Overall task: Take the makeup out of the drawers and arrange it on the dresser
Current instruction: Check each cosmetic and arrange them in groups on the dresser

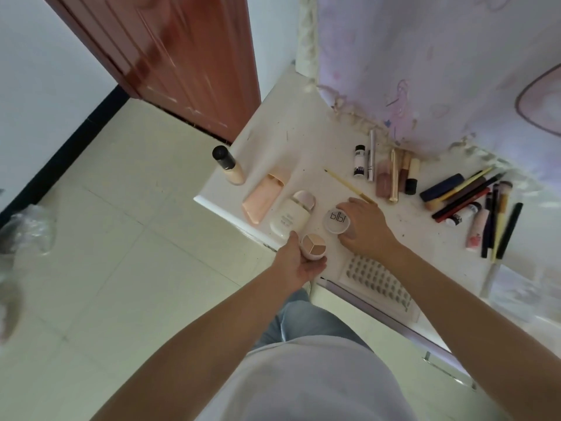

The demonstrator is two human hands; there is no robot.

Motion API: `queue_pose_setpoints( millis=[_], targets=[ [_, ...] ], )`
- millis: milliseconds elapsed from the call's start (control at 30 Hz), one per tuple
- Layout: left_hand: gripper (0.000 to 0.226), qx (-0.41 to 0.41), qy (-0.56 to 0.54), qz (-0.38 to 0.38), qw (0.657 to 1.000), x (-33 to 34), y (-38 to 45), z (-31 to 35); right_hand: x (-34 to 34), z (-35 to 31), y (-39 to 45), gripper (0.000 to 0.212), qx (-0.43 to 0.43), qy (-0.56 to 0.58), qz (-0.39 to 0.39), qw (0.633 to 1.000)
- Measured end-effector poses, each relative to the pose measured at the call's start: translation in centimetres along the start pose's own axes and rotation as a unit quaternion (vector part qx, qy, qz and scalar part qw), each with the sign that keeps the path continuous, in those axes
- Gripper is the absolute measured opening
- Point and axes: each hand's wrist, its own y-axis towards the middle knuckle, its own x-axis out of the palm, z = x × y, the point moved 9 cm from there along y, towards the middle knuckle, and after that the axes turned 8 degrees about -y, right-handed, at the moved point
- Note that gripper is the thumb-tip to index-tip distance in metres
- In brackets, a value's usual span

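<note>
Both hands busy at the counter [303, 141]

Left hand [299, 262] grips the palette [313, 245], right hand [365, 227] pinches the jar [336, 220]; light, slick, hold the sides.

**Count on the dresser**

Two hands [299, 262] [364, 227]. Two round jars [312, 246] [336, 220]. Three bottles [232, 167] [264, 196] [293, 215] at the left. One lash tray [379, 281]. One thin brush [349, 185] lies alone.
</note>
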Motion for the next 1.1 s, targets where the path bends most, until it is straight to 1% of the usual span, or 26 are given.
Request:
queue_pose_setpoints(
  millis=[133, 200, 300, 400, 467, 500, 533, 567, 633, 667, 700, 733, 767, 800, 867, 900, 933, 967, 1000, 1033, 1100],
  targets=[
    [0.057, 0.017, 0.045, -0.019, 0.999, 0.4, -0.2, -0.2, -0.1, -0.5, -0.1, 0.058, 0.0, -0.01, 0.032, 0.999],
    [0.057, 0.024, 0.05, -0.024, 0.998, 0.1, -0.4, -0.3, -0.2, -0.3, -0.4, 0.056, 0.015, 0.005, 0.047, 0.999],
    [0.053, 0.046, 0.05, -0.028, 0.997, -0.6, -0.7, 0.0, 0.0, -0.1, -1.3, 0.055, 0.023, 0.012, 0.05, 0.998],
    [0.044, 0.062, 0.08, -0.036, 0.994, -1.0, -1.0, 0.0, -0.6, 0.4, -3.0, 0.051, 0.04, 0.053, 0.093, 0.993],
    [0.028, 0.071, 0.108, -0.044, 0.991, -1.3, -1.3, -0.2, -1.0, 1.1, -4.6, 0.05, 0.062, 0.073, 0.12, 0.988],
    [0.018, 0.075, 0.133, -0.044, 0.987, -1.5, -1.3, -0.4, -1.0, 1.6, -5.6, 0.052, 0.069, 0.063, 0.121, 0.988],
    [0.014, 0.084, 0.171, -0.039, 0.981, -1.8, -1.3, -0.6, -0.7, 2.1, -6.5, 0.058, 0.078, 0.038, 0.107, 0.99],
    [0.016, 0.099, 0.216, -0.035, 0.971, -2.1, -1.3, -0.8, 0.1, 2.8, -7.5, 0.069, 0.09, 0.002, 0.07, 0.993],
    [0.016, 0.146, 0.318, -0.037, 0.936, -2.1, -1.2, -1.1, 2.4, 4.5, -9.6, 0.094, 0.122, -0.092, -0.051, 0.987],
    [0.012, 0.181, 0.389, -0.045, 0.902, -1.8, -1.2, -1.2, 3.5, 5.2, -10.4, 0.103, 0.13, -0.129, -0.101, 0.978],
    [0.009, 0.224, 0.47, -0.055, 0.852, -1.2, -1.3, -1.1, 4.3, 5.8, -11.0, 0.109, 0.132, -0.152, -0.13, 0.971],
    [0.014, 0.268, 0.544, -0.064, 0.793, -0.5, -1.6, -1.1, 4.8, 6.1, -11.3, 0.112, 0.129, -0.162, -0.142, 0.968],
    [0.021, 0.303, 0.594, -0.071, 0.742, 0.0, -1.8, -1.2, 4.9, 6.1, -11.3, 0.113, 0.123, -0.166, -0.142, 0.968],
    [0.026, 0.327, 0.624, -0.083, 0.705, 0.7, -2.3, -1.3, 4.7, 6.0, -11.1, 0.112, 0.116, -0.167, -0.135, 0.97],
    [0.033, 0.363, 0.658, -0.111, 0.65, 1.8, -3.2, -1.6, 3.9, 5.7, -10.7, 0.11, 0.1, -0.166, -0.113, 0.974],
    [0.035, 0.376, 0.671, -0.118, 0.628, 2.4, -3.5, -1.6, 3.5, 5.5, -10.6, 0.109, 0.093, -0.16, -0.104, 0.977],
    [0.038, 0.384, 0.676, -0.124, 0.616, 2.9, -3.8, -1.5, 3.1, 5.3, -10.6, 0.108, 0.09, -0.144, -0.097, 0.981],
    [0.041, 0.387, 0.674, -0.128, 0.617, 3.5, -4.0, -1.2, 2.6, 5.2, -10.7, 0.108, 0.09, -0.12, -0.09, 0.985],
    [0.046, 0.382, 0.662, -0.134, 0.631, 4.0, -4.1, -0.7, 2.0, 5.1, -10.8, 0.108, 0.09, -0.088, -0.08, 0.989],
    [0.056, 0.367, 0.646, -0.145, 0.654, 4.5, -4.2, -0.3, 1.1, 5.0, -11.1, 0.108, 0.089, -0.051, -0.069, 0.992],
    [0.083, 0.316, 0.611, -0.187, 0.701, 5.8, -4.5, 0.2, -1.3, 4.6, -11.6, 0.11, 0.076, 0.022, -0.049, 0.996]
  ],
)
